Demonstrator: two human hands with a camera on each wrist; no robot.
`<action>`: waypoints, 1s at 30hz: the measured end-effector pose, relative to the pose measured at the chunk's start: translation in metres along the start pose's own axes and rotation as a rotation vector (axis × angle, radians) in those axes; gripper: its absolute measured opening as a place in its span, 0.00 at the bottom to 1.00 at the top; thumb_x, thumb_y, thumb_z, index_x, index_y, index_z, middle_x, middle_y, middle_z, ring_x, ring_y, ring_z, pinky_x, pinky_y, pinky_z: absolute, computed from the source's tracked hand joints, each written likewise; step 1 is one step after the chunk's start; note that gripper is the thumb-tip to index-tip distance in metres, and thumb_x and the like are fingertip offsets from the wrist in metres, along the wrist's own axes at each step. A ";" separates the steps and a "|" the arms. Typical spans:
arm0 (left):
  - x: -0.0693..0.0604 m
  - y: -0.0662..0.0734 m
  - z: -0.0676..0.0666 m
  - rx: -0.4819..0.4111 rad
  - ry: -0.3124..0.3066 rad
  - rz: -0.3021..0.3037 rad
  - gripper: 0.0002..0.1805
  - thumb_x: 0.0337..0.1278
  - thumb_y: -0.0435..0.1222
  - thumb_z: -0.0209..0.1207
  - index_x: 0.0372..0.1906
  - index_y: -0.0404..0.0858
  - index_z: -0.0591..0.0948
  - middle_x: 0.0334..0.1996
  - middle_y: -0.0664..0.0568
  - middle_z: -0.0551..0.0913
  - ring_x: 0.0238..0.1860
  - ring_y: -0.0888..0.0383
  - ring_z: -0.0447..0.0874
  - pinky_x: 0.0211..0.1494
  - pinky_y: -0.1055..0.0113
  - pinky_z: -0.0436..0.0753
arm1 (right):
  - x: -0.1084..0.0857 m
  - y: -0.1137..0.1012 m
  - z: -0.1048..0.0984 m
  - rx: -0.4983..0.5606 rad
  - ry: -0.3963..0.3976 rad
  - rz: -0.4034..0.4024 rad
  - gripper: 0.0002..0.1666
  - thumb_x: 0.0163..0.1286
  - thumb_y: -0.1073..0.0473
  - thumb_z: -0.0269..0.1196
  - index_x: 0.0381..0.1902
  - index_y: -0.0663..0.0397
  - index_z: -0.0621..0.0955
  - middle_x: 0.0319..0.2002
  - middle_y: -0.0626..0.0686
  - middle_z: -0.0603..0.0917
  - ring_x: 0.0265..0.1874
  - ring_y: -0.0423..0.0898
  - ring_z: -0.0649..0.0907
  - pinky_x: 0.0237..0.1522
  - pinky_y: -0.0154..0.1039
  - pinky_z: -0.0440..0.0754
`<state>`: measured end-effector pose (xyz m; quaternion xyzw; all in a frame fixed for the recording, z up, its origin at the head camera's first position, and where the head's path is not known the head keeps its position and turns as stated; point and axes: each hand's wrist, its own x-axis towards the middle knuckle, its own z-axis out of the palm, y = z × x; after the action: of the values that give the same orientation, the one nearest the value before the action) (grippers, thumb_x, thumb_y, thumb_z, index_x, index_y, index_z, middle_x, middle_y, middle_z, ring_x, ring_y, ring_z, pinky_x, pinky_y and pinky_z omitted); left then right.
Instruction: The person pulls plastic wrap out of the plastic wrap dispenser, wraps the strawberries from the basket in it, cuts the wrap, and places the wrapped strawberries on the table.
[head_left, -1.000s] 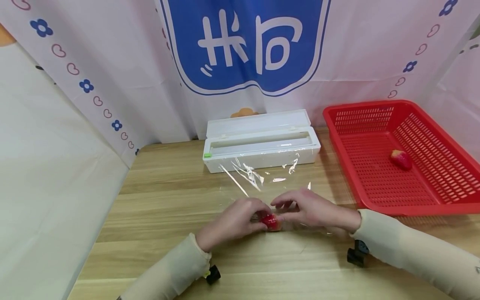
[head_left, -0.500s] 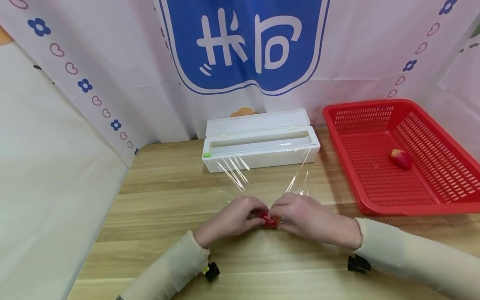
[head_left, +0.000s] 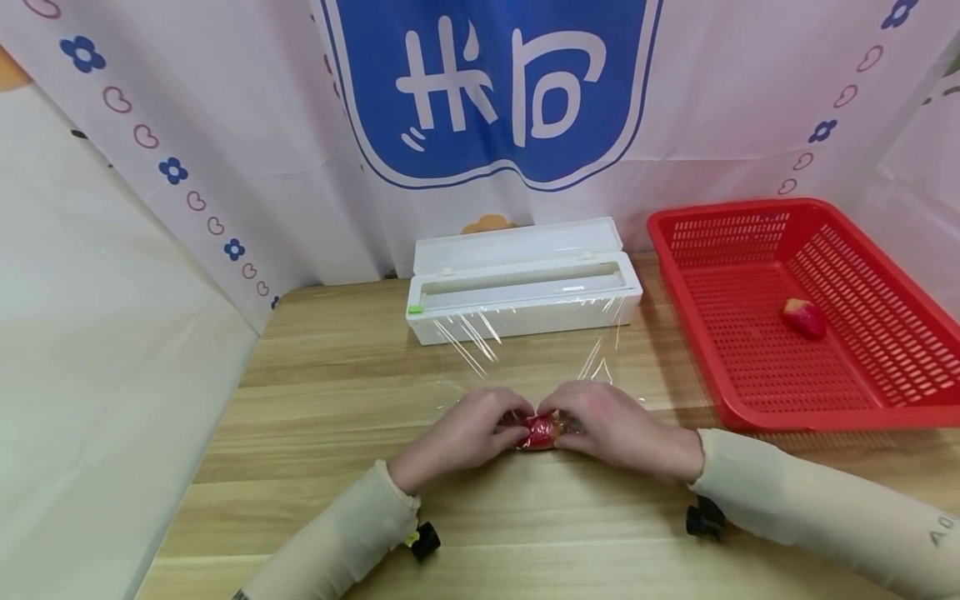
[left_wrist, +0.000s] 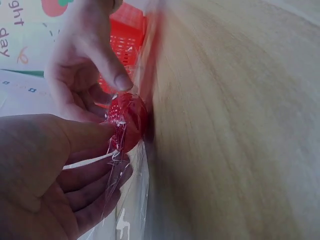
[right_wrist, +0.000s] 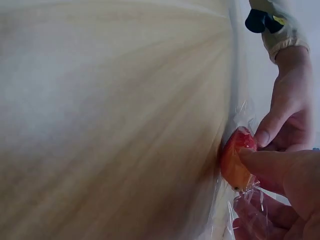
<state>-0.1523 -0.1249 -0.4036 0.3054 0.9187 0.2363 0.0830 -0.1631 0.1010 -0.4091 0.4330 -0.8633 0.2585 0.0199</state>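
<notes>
A red and yellowish fruit-like piece (head_left: 538, 432), wrapped in clear film, lies on the wooden table between both hands. My left hand (head_left: 468, 433) grips its left end with thumb and fingers; in the left wrist view the left hand (left_wrist: 55, 170) pinches film against the red side (left_wrist: 134, 122). At the other end my right hand (head_left: 618, 429) holds it, and the right wrist view shows the right thumb pressed on the piece (right_wrist: 235, 167). Clear film (head_left: 540, 358) stretches from the hands to the white box (head_left: 525, 318).
The white box stands at the table's back with its lid raised. To the right a red basket (head_left: 720, 367) holds another red and yellow piece (head_left: 803, 318). Behind hangs a white cloth (head_left: 300, 200) with a blue emblem.
My right hand has closed in on the piece's right end, then shifted slightly. The film between the hands and the box looks pulled straighter. My left hand stays at the left end.
</notes>
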 end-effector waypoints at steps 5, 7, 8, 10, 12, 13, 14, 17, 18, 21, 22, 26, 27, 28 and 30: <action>0.000 0.002 -0.002 0.050 0.051 0.024 0.16 0.57 0.42 0.68 0.50 0.45 0.84 0.46 0.55 0.84 0.45 0.61 0.84 0.51 0.70 0.84 | 0.004 0.006 -0.001 0.068 -0.036 0.082 0.15 0.59 0.54 0.74 0.43 0.45 0.83 0.36 0.40 0.87 0.37 0.36 0.85 0.42 0.34 0.85; 0.001 0.003 -0.002 0.053 0.053 0.036 0.18 0.54 0.43 0.70 0.50 0.45 0.84 0.46 0.55 0.84 0.45 0.61 0.83 0.51 0.71 0.84 | 0.005 0.009 -0.002 0.103 -0.054 0.106 0.14 0.59 0.53 0.73 0.43 0.44 0.83 0.36 0.40 0.87 0.37 0.36 0.85 0.42 0.35 0.86; 0.002 0.004 -0.002 0.053 0.049 0.040 0.19 0.52 0.43 0.71 0.50 0.45 0.84 0.46 0.56 0.84 0.45 0.61 0.83 0.51 0.71 0.83 | 0.006 0.011 -0.002 0.117 -0.062 0.115 0.14 0.60 0.52 0.73 0.43 0.43 0.83 0.36 0.39 0.87 0.37 0.35 0.85 0.43 0.35 0.86; 0.003 0.004 -0.002 0.056 0.038 0.043 0.22 0.48 0.43 0.73 0.51 0.45 0.83 0.47 0.56 0.84 0.46 0.61 0.83 0.52 0.72 0.83 | 0.006 0.014 -0.003 0.142 -0.074 0.127 0.13 0.60 0.51 0.72 0.42 0.41 0.83 0.36 0.39 0.87 0.36 0.35 0.85 0.42 0.35 0.85; 0.005 0.004 -0.001 0.058 0.026 0.039 0.24 0.47 0.42 0.74 0.52 0.45 0.83 0.47 0.56 0.84 0.47 0.61 0.82 0.52 0.72 0.83 | 0.007 0.016 -0.003 0.162 -0.084 0.137 0.12 0.61 0.49 0.72 0.42 0.40 0.84 0.36 0.38 0.87 0.35 0.35 0.83 0.41 0.34 0.84; 0.005 0.004 -0.001 0.060 0.022 0.036 0.24 0.47 0.41 0.74 0.52 0.45 0.83 0.47 0.56 0.84 0.47 0.61 0.82 0.52 0.72 0.83 | 0.008 0.017 -0.003 0.169 -0.089 0.142 0.12 0.61 0.49 0.71 0.42 0.39 0.84 0.36 0.38 0.87 0.35 0.34 0.83 0.40 0.34 0.83; 0.006 0.004 0.000 0.059 0.019 0.031 0.24 0.47 0.40 0.74 0.52 0.45 0.83 0.47 0.56 0.84 0.46 0.62 0.82 0.52 0.73 0.83 | 0.008 0.017 -0.004 0.176 -0.093 0.144 0.12 0.62 0.49 0.71 0.42 0.39 0.84 0.36 0.38 0.87 0.35 0.35 0.83 0.40 0.34 0.83; 0.007 0.003 0.000 0.060 0.018 0.020 0.21 0.51 0.39 0.72 0.52 0.45 0.83 0.46 0.56 0.84 0.45 0.63 0.82 0.51 0.73 0.83 | 0.008 0.016 -0.005 0.133 -0.065 0.130 0.14 0.62 0.49 0.71 0.45 0.42 0.84 0.39 0.41 0.88 0.38 0.37 0.84 0.43 0.37 0.84; 0.007 0.003 0.000 0.059 0.016 0.014 0.20 0.52 0.39 0.71 0.52 0.45 0.83 0.45 0.56 0.84 0.45 0.63 0.82 0.50 0.72 0.83 | 0.008 0.015 -0.005 0.107 -0.047 0.124 0.15 0.62 0.48 0.71 0.45 0.44 0.84 0.40 0.42 0.88 0.39 0.38 0.85 0.44 0.38 0.85; 0.008 0.001 -0.001 0.061 0.013 0.009 0.18 0.55 0.39 0.69 0.52 0.45 0.83 0.45 0.56 0.85 0.45 0.62 0.82 0.51 0.70 0.83 | 0.007 0.012 -0.006 0.021 0.021 0.093 0.18 0.61 0.48 0.72 0.46 0.47 0.85 0.43 0.44 0.88 0.43 0.41 0.86 0.47 0.41 0.85; 0.008 0.000 -0.002 0.063 0.012 0.010 0.17 0.57 0.39 0.68 0.52 0.44 0.83 0.45 0.56 0.85 0.45 0.62 0.82 0.52 0.70 0.83 | 0.007 0.010 -0.006 -0.003 0.039 0.081 0.18 0.60 0.48 0.72 0.46 0.47 0.85 0.42 0.44 0.88 0.43 0.42 0.86 0.48 0.41 0.85; 0.008 -0.003 -0.003 0.068 0.018 0.017 0.15 0.61 0.39 0.65 0.53 0.42 0.83 0.45 0.55 0.86 0.47 0.60 0.82 0.54 0.65 0.83 | 0.008 0.006 -0.003 -0.040 0.075 0.023 0.15 0.58 0.54 0.74 0.43 0.47 0.85 0.41 0.43 0.88 0.42 0.41 0.86 0.47 0.40 0.85; 0.009 -0.004 -0.003 0.065 0.021 0.019 0.15 0.62 0.38 0.64 0.53 0.42 0.83 0.45 0.54 0.86 0.47 0.60 0.83 0.55 0.64 0.83 | 0.008 0.006 -0.002 -0.050 0.084 0.014 0.15 0.58 0.55 0.74 0.44 0.47 0.85 0.41 0.43 0.88 0.42 0.41 0.85 0.47 0.40 0.85; 0.009 -0.005 -0.003 0.060 0.024 0.021 0.15 0.63 0.38 0.64 0.53 0.42 0.83 0.45 0.54 0.87 0.48 0.60 0.83 0.55 0.64 0.83 | 0.008 0.006 0.000 -0.058 0.094 0.011 0.16 0.58 0.57 0.74 0.44 0.48 0.85 0.41 0.44 0.88 0.42 0.41 0.86 0.48 0.41 0.85; 0.011 -0.006 -0.003 0.046 0.028 0.018 0.15 0.64 0.38 0.63 0.54 0.42 0.83 0.47 0.54 0.87 0.48 0.60 0.84 0.56 0.63 0.83 | 0.008 0.006 0.003 -0.067 0.115 0.020 0.17 0.57 0.60 0.73 0.45 0.49 0.84 0.42 0.46 0.88 0.43 0.43 0.86 0.48 0.42 0.85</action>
<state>-0.1649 -0.1242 -0.4042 0.3120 0.9222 0.2201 0.0608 -0.1722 0.0970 -0.4119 0.4079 -0.8732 0.2540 0.0812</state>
